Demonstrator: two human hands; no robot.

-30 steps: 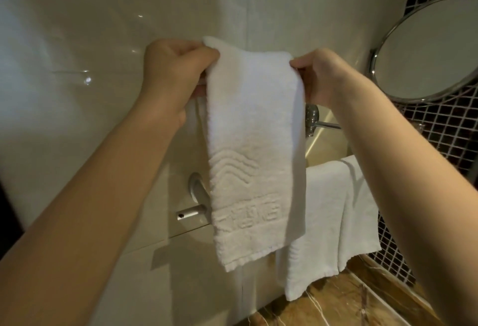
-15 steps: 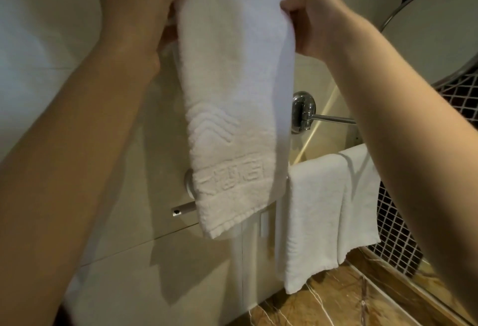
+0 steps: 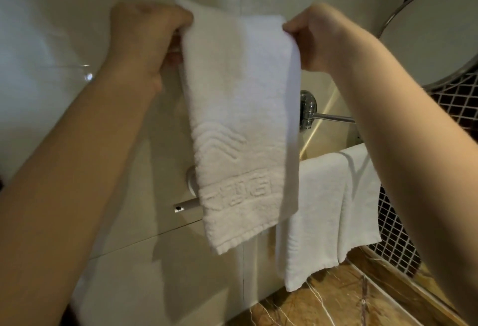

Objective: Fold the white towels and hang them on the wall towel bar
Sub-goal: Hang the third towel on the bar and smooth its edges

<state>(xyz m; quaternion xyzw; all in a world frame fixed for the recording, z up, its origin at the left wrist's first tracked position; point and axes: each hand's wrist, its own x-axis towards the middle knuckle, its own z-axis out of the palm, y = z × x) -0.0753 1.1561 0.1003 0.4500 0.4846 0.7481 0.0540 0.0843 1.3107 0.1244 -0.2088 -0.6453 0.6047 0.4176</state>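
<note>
A folded white towel (image 3: 240, 124) with an embossed wave pattern hangs in front of the cream wall, held up by its two top corners. My left hand (image 3: 147, 41) grips the top left corner. My right hand (image 3: 318, 38) pinches the top right corner. Behind the towel's lower edge, the chrome towel bar (image 3: 185, 205) sticks out to the left; its wall mount is mostly hidden. Two more white towels (image 3: 328, 212) hang over the bar to the right, side by side.
A round chrome-rimmed mirror (image 3: 437, 33) on a chrome arm (image 3: 333, 118) juts from the wall at upper right, above the hung towels. Dark mosaic tile (image 3: 395, 232) covers the right wall. A brown marble counter (image 3: 323, 305) lies below.
The towel and both hands rose in the view half a second ago and now sit lower again, about where they were a second ago. Both grips are unchanged.
</note>
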